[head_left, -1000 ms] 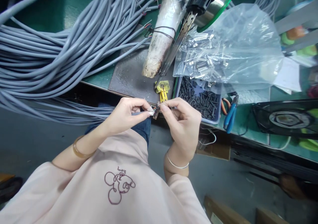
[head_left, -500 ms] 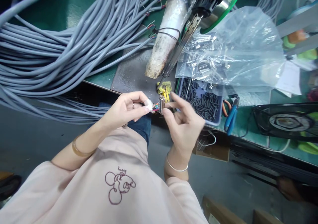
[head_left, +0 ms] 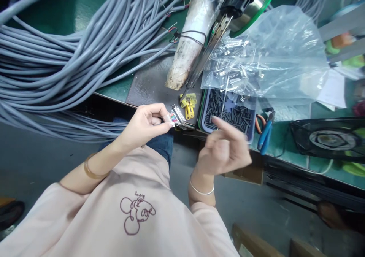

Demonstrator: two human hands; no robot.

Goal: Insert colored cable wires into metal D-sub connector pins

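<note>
The wired connector (head_left: pixel 179 115) was at the left hand's fingertips, just in front of the tabletop (head_left: pixel 117 89) edge, tilted, its row of metal contacts showing. The left hand (head_left: pixel 151 124) was closed in a thumb-and-finger pinch at its wired end; the right hand (head_left: pixel 226 146), blurred, had its index finger stretched out and the others curled, and whether it held anything I could not tell. The connector looked light and rigid, with a smooth shell that might slip, while the thin coloured wires (head_left: pixel 173 117) seemed soft and their joints likely fragile, so the shell's two ends appeared the safest hold. Most room for moving lay low, between lap and edge. Just beyond, a yellow clip (head_left: pixel 189 110) and the rim of a tray (head_left: pixel 252 132) of black sleeves (head_left: pixel 216 105) crowded the edge. Farther in, a slim metal tool (head_left: pixel 209 48) and a white-wrapped tube (head_left: pixel 186 57) slanted down over the dark mat (head_left: pixel 151 84), limiting upward movement, with grey cables (head_left: pixel 71 67) heaped leftward.
</note>
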